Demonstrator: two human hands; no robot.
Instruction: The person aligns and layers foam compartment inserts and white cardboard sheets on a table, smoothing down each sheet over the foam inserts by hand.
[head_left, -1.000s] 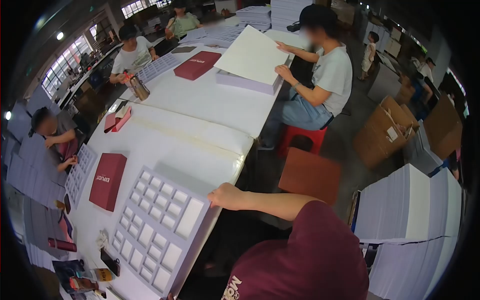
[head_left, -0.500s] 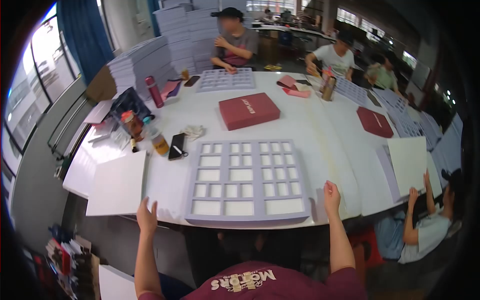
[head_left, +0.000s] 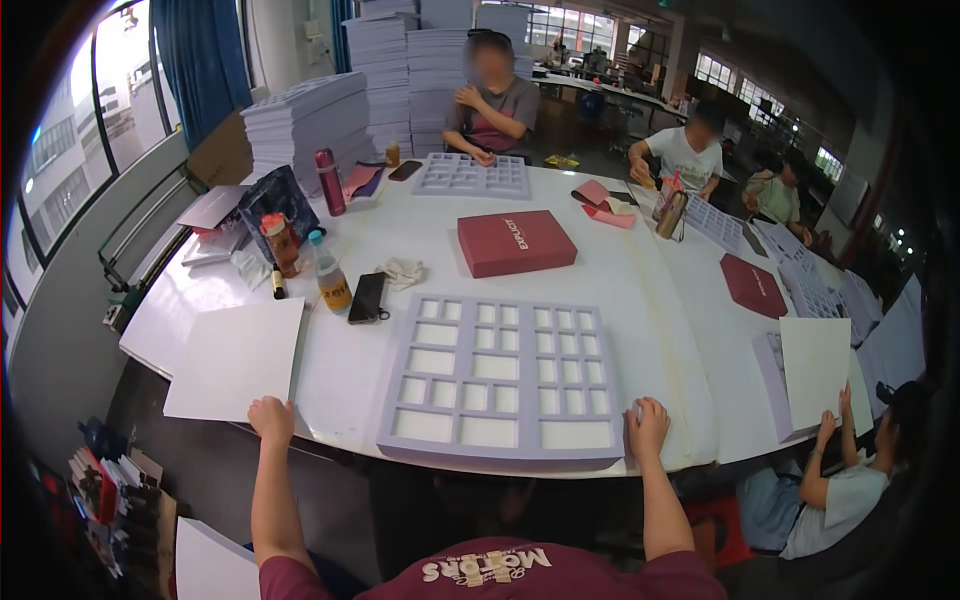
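A lavender foam tray (head_left: 528, 400) with many rectangular compartments lies flat in front of me, white showing at the bottom of its cells. At the lower right corner of a flat white board (head_left: 235, 355), my left hand (head_left: 271, 420) has its fingers closed over the near edge. My right hand (head_left: 648, 428) is curled beside the tray's near right corner, close against its side; I see nothing in it. Whether its fingertips touch the tray I cannot tell.
Beyond the tray are a red box (head_left: 517, 243), a phone (head_left: 367, 298), a drink bottle (head_left: 331, 275) and a pink flask (head_left: 330, 182). A person (head_left: 495, 105) sits opposite; another at right holds a white board (head_left: 815, 372). Foam stacks (head_left: 310, 130) stand behind.
My left hand has gone from spread beside the white board to closed at its edge. My right hand has moved in toward the tray's corner. The camera view has shifted slightly.
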